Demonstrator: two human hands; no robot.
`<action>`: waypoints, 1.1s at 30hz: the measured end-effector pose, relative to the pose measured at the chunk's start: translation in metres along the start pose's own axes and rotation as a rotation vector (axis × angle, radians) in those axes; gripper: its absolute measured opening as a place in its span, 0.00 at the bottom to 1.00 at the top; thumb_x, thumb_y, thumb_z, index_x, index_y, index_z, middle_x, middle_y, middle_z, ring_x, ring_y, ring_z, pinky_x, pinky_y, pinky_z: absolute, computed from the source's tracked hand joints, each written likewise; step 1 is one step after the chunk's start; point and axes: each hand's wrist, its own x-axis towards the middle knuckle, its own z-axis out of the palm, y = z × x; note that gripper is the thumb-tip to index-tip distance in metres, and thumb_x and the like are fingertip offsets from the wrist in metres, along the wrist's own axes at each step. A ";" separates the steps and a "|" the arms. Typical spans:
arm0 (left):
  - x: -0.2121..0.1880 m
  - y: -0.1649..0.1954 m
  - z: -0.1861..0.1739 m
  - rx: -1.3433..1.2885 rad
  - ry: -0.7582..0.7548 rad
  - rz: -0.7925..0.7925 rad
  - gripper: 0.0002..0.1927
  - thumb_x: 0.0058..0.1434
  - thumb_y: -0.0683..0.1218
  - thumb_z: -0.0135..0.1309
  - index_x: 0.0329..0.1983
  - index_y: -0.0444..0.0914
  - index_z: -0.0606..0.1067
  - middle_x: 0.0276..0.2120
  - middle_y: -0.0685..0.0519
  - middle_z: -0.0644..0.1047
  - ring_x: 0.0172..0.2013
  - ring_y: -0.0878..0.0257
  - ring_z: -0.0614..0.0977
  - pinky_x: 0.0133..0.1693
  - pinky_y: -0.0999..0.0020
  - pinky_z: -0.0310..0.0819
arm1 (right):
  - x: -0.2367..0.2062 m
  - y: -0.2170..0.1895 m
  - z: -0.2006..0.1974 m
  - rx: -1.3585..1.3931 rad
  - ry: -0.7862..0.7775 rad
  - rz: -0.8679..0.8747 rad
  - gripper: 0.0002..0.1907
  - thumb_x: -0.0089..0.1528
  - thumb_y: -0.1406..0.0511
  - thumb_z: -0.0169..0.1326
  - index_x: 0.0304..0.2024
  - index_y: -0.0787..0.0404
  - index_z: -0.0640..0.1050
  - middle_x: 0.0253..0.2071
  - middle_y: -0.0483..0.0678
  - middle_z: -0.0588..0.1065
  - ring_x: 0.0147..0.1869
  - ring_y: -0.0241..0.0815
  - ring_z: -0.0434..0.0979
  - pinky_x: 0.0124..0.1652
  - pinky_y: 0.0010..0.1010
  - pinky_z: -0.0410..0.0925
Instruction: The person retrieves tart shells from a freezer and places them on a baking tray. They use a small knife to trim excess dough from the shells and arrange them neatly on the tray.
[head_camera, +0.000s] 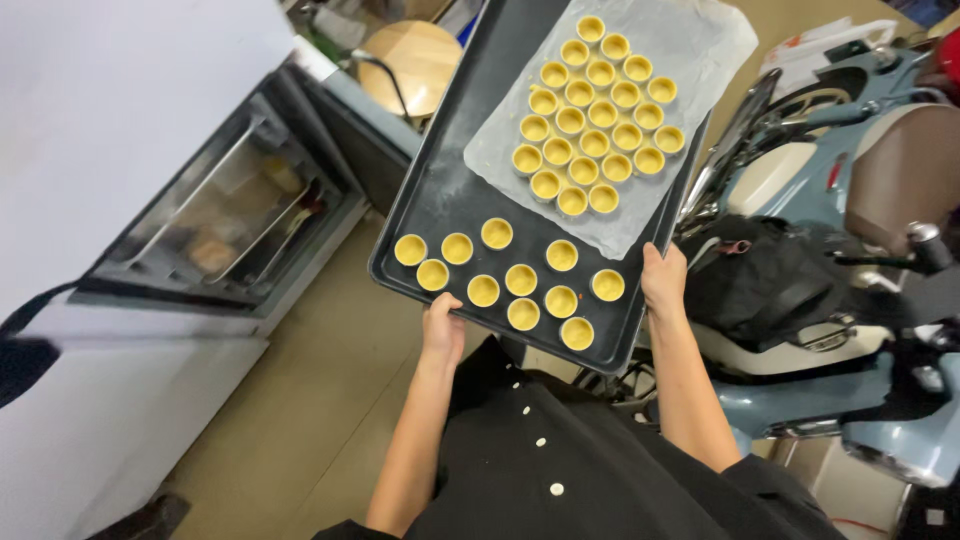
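I hold a large black baking tray (440, 190) out in front of me. My left hand (443, 325) grips its near edge at the left, and my right hand (664, 280) grips the near right corner. Several small yellow tart shells (521, 280) sit loose on the near part of the tray. Many more tart shells (595, 115) are packed together on a sheet of white baking paper (700, 45) on the far part.
A deck oven with a glass door (235, 215) stands to the left, beside a white wall (110, 90). A pale blue scooter (850, 200) with a black bag is parked on the right. A round wooden stool (410, 60) stands beyond the tray. Tan floor (300, 420) lies below.
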 end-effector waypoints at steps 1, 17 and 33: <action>0.007 -0.013 0.015 -0.079 -0.033 -0.033 0.19 0.53 0.39 0.48 0.50 0.32 0.72 0.48 0.49 0.77 0.51 0.55 0.77 0.53 0.57 0.71 | 0.014 0.000 -0.008 0.021 0.003 -0.005 0.12 0.66 0.66 0.50 0.44 0.70 0.78 0.36 0.46 0.78 0.38 0.33 0.74 0.39 0.29 0.67; 0.051 -0.083 0.086 -0.149 -0.054 -0.013 0.23 0.55 0.42 0.47 0.56 0.32 0.71 0.55 0.48 0.74 0.57 0.54 0.74 0.62 0.55 0.64 | 0.108 0.056 -0.054 0.152 -0.010 -0.028 0.09 0.68 0.68 0.50 0.44 0.70 0.77 0.37 0.40 0.75 0.39 0.29 0.70 0.41 0.25 0.66; 0.025 -0.073 0.100 -0.118 0.143 0.007 0.24 0.52 0.37 0.47 0.54 0.30 0.71 0.53 0.47 0.76 0.55 0.51 0.76 0.59 0.52 0.67 | 0.154 0.014 -0.029 0.076 -0.169 -0.003 0.10 0.68 0.67 0.51 0.44 0.70 0.77 0.35 0.43 0.76 0.37 0.30 0.70 0.39 0.25 0.66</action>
